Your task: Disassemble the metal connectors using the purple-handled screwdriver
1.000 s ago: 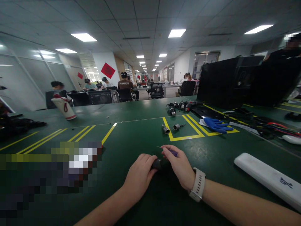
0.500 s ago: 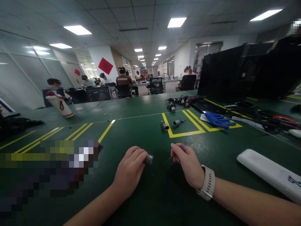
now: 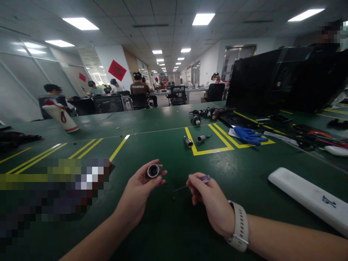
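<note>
Above the green table, my left hand [image 3: 138, 190] is closed around a hollow metal sleeve [image 3: 153, 171], its dark round mouth turned up toward me. My right hand [image 3: 208, 197], with a pale watch strap on the wrist, grips a thin screwdriver [image 3: 205, 179]. The purple, see-through handle shows above the fingers, and the slim shaft points left toward the sleeve without touching it. Between the hands a tiny dark ring-like part [image 3: 174, 198] lies on the table. Farther off, near the yellow tape, are a similar metal sleeve [image 3: 188, 141] and another one with a thin shank [image 3: 202, 138].
A blue glove [image 3: 248, 135] lies at the right, before a large black case [image 3: 254, 78]. Near my right forearm is a long white block [image 3: 307, 197]. Metal tool parts [image 3: 196, 119] sit farther back. A white container [image 3: 62, 115] leans at the left. Co-workers sit beyond the table.
My left hand has turned over and moved slightly left and up, so the sleeve's mouth now faces me. The right hand has shifted left and down a little with the screwdriver.
</note>
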Action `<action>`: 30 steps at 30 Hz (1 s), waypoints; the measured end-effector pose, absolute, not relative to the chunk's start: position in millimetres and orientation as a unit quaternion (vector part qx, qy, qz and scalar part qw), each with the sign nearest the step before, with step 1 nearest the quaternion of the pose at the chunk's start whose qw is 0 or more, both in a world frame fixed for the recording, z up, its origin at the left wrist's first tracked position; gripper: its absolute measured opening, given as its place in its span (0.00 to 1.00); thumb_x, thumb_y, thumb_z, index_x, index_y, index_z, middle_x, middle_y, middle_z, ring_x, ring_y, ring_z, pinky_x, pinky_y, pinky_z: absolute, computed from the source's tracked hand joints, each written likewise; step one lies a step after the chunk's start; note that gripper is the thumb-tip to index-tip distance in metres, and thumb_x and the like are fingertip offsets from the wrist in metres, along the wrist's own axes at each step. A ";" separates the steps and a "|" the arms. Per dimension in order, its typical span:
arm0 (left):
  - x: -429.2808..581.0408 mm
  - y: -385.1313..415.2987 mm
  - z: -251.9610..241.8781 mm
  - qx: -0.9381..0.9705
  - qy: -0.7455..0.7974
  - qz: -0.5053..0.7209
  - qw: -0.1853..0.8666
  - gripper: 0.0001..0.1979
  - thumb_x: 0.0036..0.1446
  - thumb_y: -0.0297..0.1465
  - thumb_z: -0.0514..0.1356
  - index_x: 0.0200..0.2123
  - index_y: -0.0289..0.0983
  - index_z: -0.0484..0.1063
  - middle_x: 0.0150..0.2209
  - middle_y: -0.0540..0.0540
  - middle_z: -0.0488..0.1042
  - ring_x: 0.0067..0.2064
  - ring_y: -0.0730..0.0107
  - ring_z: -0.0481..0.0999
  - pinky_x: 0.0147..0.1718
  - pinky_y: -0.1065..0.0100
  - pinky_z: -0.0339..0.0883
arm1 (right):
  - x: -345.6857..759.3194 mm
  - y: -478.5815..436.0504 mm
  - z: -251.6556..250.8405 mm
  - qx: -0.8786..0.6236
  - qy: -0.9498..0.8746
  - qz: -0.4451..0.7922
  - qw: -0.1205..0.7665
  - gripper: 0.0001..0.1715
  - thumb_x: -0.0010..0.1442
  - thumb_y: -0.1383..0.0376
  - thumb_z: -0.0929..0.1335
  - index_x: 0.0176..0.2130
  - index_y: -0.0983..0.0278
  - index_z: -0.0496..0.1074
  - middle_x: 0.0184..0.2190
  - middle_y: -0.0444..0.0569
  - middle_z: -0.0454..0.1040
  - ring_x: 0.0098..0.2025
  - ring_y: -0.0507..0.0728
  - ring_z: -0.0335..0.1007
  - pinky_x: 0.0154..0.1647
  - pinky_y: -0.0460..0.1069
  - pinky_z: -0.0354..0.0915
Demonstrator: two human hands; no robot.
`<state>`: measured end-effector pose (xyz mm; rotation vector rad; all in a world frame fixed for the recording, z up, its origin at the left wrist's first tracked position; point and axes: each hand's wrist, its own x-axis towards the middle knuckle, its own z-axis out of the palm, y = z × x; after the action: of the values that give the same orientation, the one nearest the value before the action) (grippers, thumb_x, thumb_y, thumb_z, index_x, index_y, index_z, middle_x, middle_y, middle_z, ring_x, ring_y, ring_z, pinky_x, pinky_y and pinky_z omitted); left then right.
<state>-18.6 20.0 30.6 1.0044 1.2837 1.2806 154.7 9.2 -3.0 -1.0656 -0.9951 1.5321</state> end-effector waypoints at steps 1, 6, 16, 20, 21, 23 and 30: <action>-19.2 20.8 30.7 0.403 0.535 0.535 0.515 0.22 0.44 0.19 0.62 0.45 0.35 0.69 0.43 0.44 0.74 0.43 0.65 0.76 0.38 0.68 0.71 | 151.0 7.8 -4.5 -0.440 -0.408 0.631 0.492 0.15 0.54 0.55 0.66 0.26 0.64 0.68 0.20 0.40 0.61 0.21 0.49 0.57 0.21 0.45 0.56; -19.0 24.2 29.6 0.369 0.544 0.540 0.526 0.22 0.41 0.13 0.58 0.42 0.33 0.71 0.42 0.44 0.75 0.41 0.67 0.77 0.42 0.68 0.70 | 132.6 20.4 -6.2 -0.423 -0.414 0.601 0.536 0.13 0.54 0.58 0.66 0.25 0.64 0.67 0.19 0.39 0.60 0.20 0.49 0.55 0.20 0.45 0.53; -24.0 25.7 26.2 0.351 0.545 0.523 0.553 0.20 0.45 0.16 0.58 0.43 0.34 0.71 0.44 0.42 0.75 0.43 0.66 0.76 0.47 0.67 0.69 | 164.6 40.8 20.7 -0.375 -0.507 0.577 0.519 0.15 0.57 0.57 0.65 0.25 0.64 0.66 0.20 0.41 0.64 0.23 0.50 0.61 0.26 0.46 0.59; -23.9 24.7 24.2 0.356 0.554 0.502 0.560 0.20 0.46 0.17 0.59 0.45 0.34 0.71 0.41 0.42 0.77 0.43 0.65 0.77 0.47 0.66 0.68 | 180.8 51.0 25.8 -0.419 -0.589 0.498 0.479 0.19 0.58 0.58 0.63 0.20 0.63 0.63 0.17 0.39 0.59 0.20 0.49 0.55 0.23 0.46 0.54; -23.8 24.3 23.9 0.359 0.555 0.499 0.561 0.20 0.46 0.17 0.59 0.45 0.34 0.71 0.41 0.42 0.77 0.43 0.65 0.77 0.47 0.65 0.69 | 182.5 52.5 26.9 -0.425 -0.612 0.476 0.468 0.19 0.58 0.59 0.63 0.19 0.63 0.62 0.17 0.40 0.59 0.20 0.49 0.55 0.23 0.46 0.55; -23.6 23.6 23.8 0.363 0.555 0.496 0.561 0.21 0.46 0.17 0.59 0.46 0.33 0.70 0.40 0.42 0.77 0.42 0.65 0.77 0.47 0.65 0.69 | 183.8 53.3 28.5 -0.434 -0.648 0.439 0.447 0.19 0.58 0.61 0.62 0.19 0.63 0.62 0.16 0.40 0.59 0.20 0.50 0.56 0.24 0.47 0.55; -21.7 22.3 26.1 0.373 0.550 0.497 0.558 0.21 0.46 0.18 0.60 0.45 0.35 0.70 0.41 0.43 0.77 0.42 0.66 0.77 0.48 0.64 0.68 | 180.5 49.8 23.7 -0.437 -0.698 0.403 0.399 0.17 0.59 0.62 0.61 0.20 0.62 0.63 0.17 0.40 0.61 0.20 0.51 0.58 0.24 0.48 0.55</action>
<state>-21.7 22.3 26.1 0.8795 1.2969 1.1722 180.5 49.8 23.7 -1.1069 -1.7675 1.0203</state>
